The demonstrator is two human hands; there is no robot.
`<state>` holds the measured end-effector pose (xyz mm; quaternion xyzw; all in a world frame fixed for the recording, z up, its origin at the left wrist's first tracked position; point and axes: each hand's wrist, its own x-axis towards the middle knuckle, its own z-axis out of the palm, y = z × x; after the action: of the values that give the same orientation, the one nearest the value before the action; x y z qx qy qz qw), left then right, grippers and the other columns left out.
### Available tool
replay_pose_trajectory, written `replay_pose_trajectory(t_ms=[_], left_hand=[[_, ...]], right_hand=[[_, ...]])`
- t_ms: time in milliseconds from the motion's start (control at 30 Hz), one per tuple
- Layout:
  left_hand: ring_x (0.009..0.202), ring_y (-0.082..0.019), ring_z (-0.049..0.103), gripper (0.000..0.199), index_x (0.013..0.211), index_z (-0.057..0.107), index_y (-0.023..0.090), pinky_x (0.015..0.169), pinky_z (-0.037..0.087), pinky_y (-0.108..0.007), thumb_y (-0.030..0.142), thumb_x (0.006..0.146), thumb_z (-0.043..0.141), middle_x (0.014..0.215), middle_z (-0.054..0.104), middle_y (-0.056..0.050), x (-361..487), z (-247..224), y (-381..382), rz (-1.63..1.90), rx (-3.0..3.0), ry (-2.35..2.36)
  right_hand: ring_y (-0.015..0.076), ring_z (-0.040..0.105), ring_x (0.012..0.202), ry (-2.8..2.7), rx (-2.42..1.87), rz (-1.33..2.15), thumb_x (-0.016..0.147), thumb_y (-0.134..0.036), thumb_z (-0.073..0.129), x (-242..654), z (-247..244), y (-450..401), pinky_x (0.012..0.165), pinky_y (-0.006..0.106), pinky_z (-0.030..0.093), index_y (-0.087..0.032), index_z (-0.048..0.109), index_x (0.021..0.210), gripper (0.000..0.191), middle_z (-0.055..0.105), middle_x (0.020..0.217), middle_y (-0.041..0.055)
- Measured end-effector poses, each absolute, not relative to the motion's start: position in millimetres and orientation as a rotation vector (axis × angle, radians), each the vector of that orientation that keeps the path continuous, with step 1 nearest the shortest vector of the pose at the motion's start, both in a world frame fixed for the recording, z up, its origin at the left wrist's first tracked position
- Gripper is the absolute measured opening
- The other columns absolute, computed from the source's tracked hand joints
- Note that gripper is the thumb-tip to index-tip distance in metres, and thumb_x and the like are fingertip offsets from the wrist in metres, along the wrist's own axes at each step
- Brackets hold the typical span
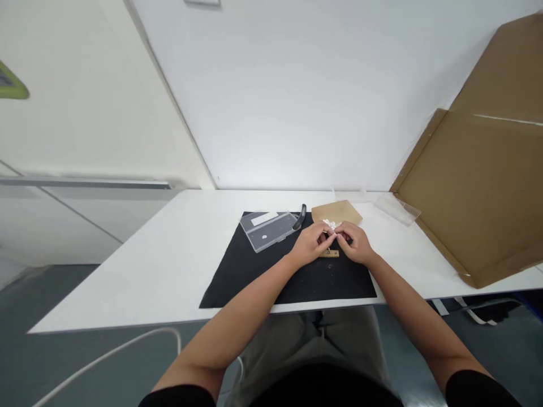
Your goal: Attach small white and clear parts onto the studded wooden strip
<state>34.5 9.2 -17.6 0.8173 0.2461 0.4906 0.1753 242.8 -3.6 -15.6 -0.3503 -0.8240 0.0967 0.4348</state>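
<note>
The table's front edge (pixel 339 306) ran just below the black mat (pixel 297 282). Over a wooden strip (pixel 330 254), the left hand (pixel 313 243) and right hand (pixel 355 243) pinched small white pieces (pixel 330 224) between fingertips. Tabletop (pixel 169 249) stretched toward nine o'clock, past the clear case (pixel 274 233); an envelope (pixel 338 211) lay at twelve, cardboard (pixel 479 186) stood toward three.

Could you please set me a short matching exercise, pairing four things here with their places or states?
1. Clear flat plastic case
2. Large brown cardboard sheet
3. Tan paper piece
4. Bare left hand and right hand

A. Raised at the right of the white table
B. Fingertips close together
C. On the left part of the black mat
D. Just beyond the hands

Pairs: 1-C, 2-A, 3-D, 4-B
</note>
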Motion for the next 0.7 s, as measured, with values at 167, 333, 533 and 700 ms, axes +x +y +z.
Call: replay_pose_trajectory(t_ms=[167, 333, 533, 700], left_hand=[[0.070, -0.012, 0.060, 0.020, 0.099, 0.065, 0.018, 0.064, 0.051, -0.023, 0.035, 0.105, 0.058, 0.092, 0.067, -0.004, 37, -12, 3, 1.375, 2.364, 0.711], [0.064, -0.009, 0.057, 0.015, 0.107, 0.063, 0.019, 0.063, 0.049, -0.023, 0.034, 0.103, 0.063, 0.094, 0.065, -0.002, 33, -12, 2, 1.347, 2.406, 0.723], [0.061, -0.007, 0.057, 0.030, 0.124, 0.050, 0.020, 0.059, 0.051, -0.022, 0.026, 0.099, 0.064, 0.097, 0.059, 0.000, 31, -18, 5, 1.528, 2.330, 0.767], [0.080, -0.011, 0.058, 0.039, 0.120, 0.039, 0.022, 0.056, 0.053, -0.019, 0.030, 0.095, 0.067, 0.107, 0.048, -0.004, 37, -25, 8, 1.830, 2.143, 0.811]], right_hand=[[0.0206, 0.055, 0.073, -2.100, -0.818, 0.197, 0.108, -0.037, 0.044, 244, -14, -4, 0.072, 0.035, 0.045, -0.023, 0.065, 0.098, 0.028, 0.060, 0.078, 0.0030], [0.0214, 0.057, 0.079, -2.118, -0.818, 0.185, 0.109, -0.034, 0.042, 244, -12, -6, 0.076, 0.036, 0.046, -0.023, 0.062, 0.098, 0.026, 0.062, 0.084, 0.0049], [0.0216, 0.060, 0.081, -2.087, -0.853, 0.171, 0.110, -0.033, 0.042, 241, -14, -5, 0.076, 0.036, 0.046, -0.022, 0.061, 0.097, 0.025, 0.064, 0.085, 0.0056], [0.0224, 0.063, 0.084, -2.061, -0.902, 0.170, 0.110, -0.034, 0.043, 242, -16, -3, 0.078, 0.036, 0.047, -0.023, 0.062, 0.097, 0.026, 0.067, 0.088, 0.0066]])
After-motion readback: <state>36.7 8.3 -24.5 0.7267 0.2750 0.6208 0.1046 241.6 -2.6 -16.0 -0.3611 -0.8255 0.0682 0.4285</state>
